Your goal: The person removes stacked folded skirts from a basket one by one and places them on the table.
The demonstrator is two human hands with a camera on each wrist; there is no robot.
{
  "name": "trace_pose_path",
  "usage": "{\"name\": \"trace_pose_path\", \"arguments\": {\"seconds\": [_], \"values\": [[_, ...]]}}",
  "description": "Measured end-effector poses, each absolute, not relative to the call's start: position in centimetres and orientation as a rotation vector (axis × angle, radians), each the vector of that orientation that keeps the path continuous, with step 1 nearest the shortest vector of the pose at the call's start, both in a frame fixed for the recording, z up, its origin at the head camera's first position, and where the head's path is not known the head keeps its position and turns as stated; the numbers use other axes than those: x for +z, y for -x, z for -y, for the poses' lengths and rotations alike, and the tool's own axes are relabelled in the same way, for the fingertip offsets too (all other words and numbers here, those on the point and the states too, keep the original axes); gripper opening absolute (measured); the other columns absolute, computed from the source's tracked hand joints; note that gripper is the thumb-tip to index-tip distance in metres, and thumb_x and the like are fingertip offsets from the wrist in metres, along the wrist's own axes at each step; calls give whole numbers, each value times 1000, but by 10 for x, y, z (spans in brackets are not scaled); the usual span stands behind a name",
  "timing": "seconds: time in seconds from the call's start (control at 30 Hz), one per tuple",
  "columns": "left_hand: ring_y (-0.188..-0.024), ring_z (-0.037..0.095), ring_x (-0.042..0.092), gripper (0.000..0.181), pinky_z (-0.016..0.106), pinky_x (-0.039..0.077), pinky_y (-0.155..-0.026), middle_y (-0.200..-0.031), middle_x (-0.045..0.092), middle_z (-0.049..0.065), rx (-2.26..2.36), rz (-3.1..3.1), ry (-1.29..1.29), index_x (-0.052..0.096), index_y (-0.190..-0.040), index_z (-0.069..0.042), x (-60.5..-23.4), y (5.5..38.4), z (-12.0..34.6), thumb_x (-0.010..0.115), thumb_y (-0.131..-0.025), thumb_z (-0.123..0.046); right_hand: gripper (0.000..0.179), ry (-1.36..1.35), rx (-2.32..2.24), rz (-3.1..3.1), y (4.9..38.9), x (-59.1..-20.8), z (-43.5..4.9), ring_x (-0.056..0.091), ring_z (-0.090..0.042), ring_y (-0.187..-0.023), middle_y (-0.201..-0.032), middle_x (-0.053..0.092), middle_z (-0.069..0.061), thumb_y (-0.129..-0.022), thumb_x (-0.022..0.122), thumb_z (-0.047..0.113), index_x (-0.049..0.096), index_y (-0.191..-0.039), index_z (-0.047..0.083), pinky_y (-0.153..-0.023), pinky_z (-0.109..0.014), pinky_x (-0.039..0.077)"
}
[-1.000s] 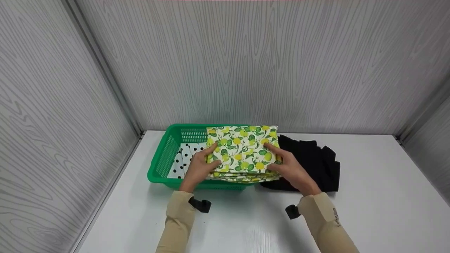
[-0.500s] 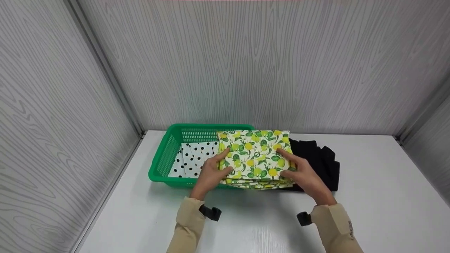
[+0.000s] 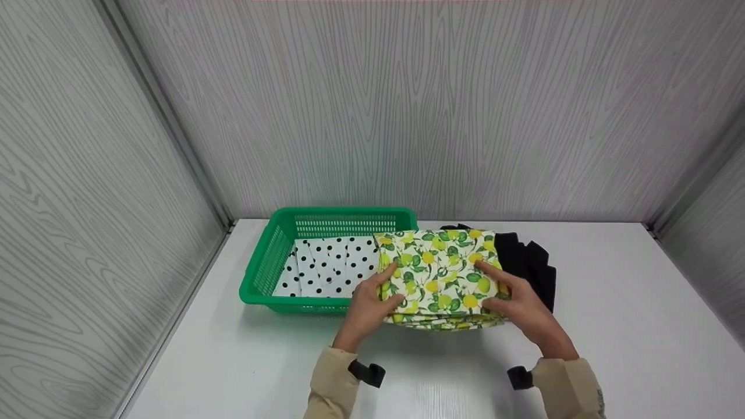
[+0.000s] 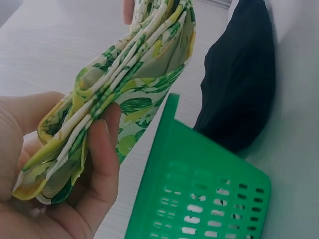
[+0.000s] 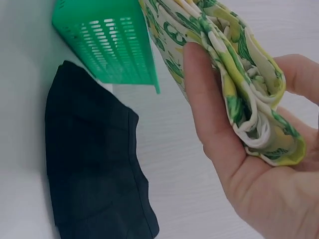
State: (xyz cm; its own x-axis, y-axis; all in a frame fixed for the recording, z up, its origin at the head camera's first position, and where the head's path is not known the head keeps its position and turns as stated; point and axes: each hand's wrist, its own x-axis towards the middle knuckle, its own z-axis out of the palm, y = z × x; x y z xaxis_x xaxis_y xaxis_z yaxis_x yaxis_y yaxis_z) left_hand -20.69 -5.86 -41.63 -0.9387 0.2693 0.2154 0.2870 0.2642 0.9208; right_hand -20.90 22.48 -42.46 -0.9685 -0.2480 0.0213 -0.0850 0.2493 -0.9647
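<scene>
Over the near right part of the scene, a folded lemon-print cloth [image 3: 439, 273] is held above the table [image 3: 617, 326], across the line of sight to the right end of a green basket [image 3: 302, 300] and part of a black cloth [image 3: 521, 262]. Inside the basket, to the left, lies a white cloth with black dots [image 3: 326, 267].

The left hand's grip [image 3: 368, 305] has its fingers and thumb curled about the left end of the lemon-print cloth; the right hand's grip [image 3: 529, 308] holds the right end in the same way. Both wrist views show several layers gathered between the fingers, with loops and gaps at the folded ends.

Judging by those loops, this is soft, woven fabric, probably light and not at all fragile, with just enough body to span the two hands as a fairly flat pad. The lower layers sag a little along the near side, so the likely trouble is slipping between layers rather than damage: a hold on the upper ply alone could let the rest slide or unfold. Taking the whole thickness at the left and right ends, thumb and fingers on opposite faces, seems the sound place. Moderate pressure should do; squeezing harder would probably crumple the ends and loosen the folds.
</scene>
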Motion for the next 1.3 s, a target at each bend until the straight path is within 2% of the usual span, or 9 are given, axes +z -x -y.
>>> {"name": "trace_pose_path", "arguments": {"seconds": [0.2,0.4,0.6,1.0,1.07,1.1,1.17,1.23,1.3], "values": [[-130,19,30,60,38,32,-100,-142,35,4,-1840,2495,562,38,-139,-12,-446,217,49,63,-85,-12,67,333,-1811,-2390,201,-428,-238,52,-22,-95,-144,30,-7,-80,60,-5,39,-140,17,-75,-26,47],[-128,16,32,61,36,33,-98,-141,37,-1,-1832,2533,583,39,-138,-13,-447,215,40,64,-83,-11,67,364,-1812,-2375,197,-430,-247,50,-20,-99,-146,27,-6,-80,61,-4,39,-140,17,-76,-25,47],[-126,16,35,61,36,34,-97,-139,39,3,-1827,2561,609,40,-138,-15,-451,209,31,65,-82,-11,68,294,-1827,-2328,190,-432,-259,54,-20,-91,-144,28,-11,-80,61,-3,37,-141,16,-75,-27,48],[-127,4,28,69,23,36,-94,-142,32,-6,-1979,2574,878,34,-141,-19,-465,200,15,64,-81,-4,71,191,-1789,-2285,170,-443,-285,56,-18,-97,-143,28,-19,-80,64,2,32,-143,12,-78,-29,48],[-103,2,51,71,21,43,-80,-142,32,-8,-1991,2605,889,33,-142,-22,-467,199,12,64,-81,-3,72,155,-1758,-2301,167,-445,-289,54,-18,-100,-144,27,-18,-79,65,2,32,-143,12,-80,-27,46],[-84,2,55,73,20,44,-71,-142,31,-9,-1985,2625,891,32,-142,-24,-469,197,11,64,-80,-3,72,136,-1740,-2312,165,-446,-291,53,-18,-101,-144,27,-16,-79,66,3,34,-143,12,-81,-26,46],[-51,5,42,76,19,41,-56,-142,31,-11,-1982,2666,886,31,-142,-28,-472,195,8,65,-79,-3,73,106,-1707,-2332,163,-449,-294,50,-17,-104,-145,27,-14,-77,67,3,35,-142,12,-82,-25,44],[-42,9,28,78,20,37,-49,-141,31,-11,-1987,2697,884,31,-142,-31,-476,193,5,65,-78,-3,73,104,-1676,-2345,159,-453,-299,48,-13,-107,-146,26,-13,-76,68,4,36,-141,11,-83,-24,43],[-46,8,35,78,20,39,-52,-141,32,-10,-1986,2726,885,31,-142,-32,-480,190,3,66,-77,-3,73,119,-1641,-2359,156,-458,-303,44,-5,-111,-146,26,-13,-76,69,7,36,-141,10,-84,-21,41]]}}
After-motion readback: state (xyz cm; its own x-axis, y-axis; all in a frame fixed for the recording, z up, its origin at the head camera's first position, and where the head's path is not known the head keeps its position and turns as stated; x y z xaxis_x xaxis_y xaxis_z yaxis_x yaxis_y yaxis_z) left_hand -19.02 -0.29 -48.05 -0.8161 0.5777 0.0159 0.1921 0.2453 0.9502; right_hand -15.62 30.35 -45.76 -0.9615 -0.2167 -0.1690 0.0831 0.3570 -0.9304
